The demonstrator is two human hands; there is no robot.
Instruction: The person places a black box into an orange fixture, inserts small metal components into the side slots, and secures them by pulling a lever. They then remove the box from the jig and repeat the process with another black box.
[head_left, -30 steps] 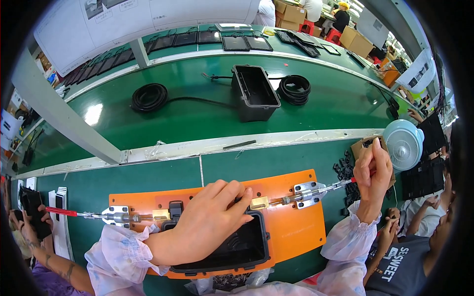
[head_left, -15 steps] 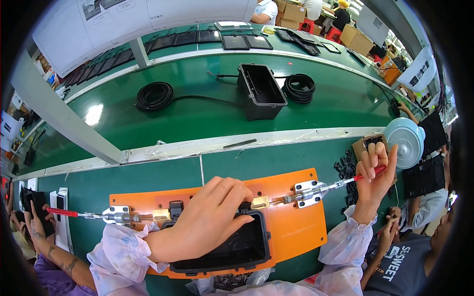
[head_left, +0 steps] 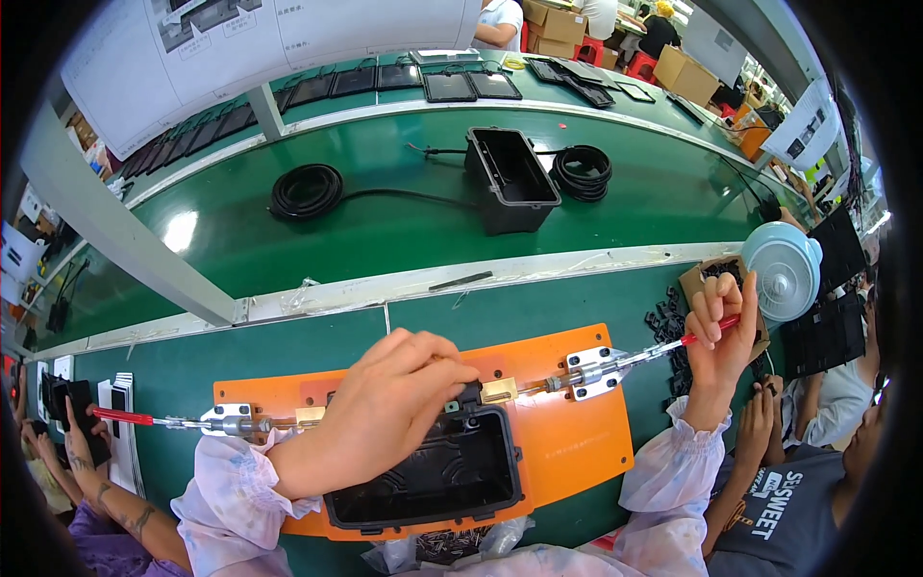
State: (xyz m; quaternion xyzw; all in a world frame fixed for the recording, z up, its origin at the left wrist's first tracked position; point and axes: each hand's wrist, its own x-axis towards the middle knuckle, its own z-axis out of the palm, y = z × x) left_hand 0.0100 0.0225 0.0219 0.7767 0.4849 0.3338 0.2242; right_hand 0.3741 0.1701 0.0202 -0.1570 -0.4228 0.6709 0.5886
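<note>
Black open-topped box (head_left: 433, 476) seated in orange jig plate (head_left: 567, 442), upper left rim hidden under left hand (head_left: 394, 404), fingertips bunched there on something too small to make out. Right hand (head_left: 719, 332) pinched around red lever handle (head_left: 710, 330) of right toggle clamp (head_left: 591, 372).

Green conveyor belt (head_left: 404, 231) behind the bench: open black box (head_left: 511, 178) standing on it, black cable coil (head_left: 306, 190) to its left, second coil (head_left: 583, 171) just beside its right. Flat black panels (head_left: 452, 85) on the far line. Pale blue fan (head_left: 781, 271) at right. Cardboard boxes (head_left: 558, 21) in back.
</note>
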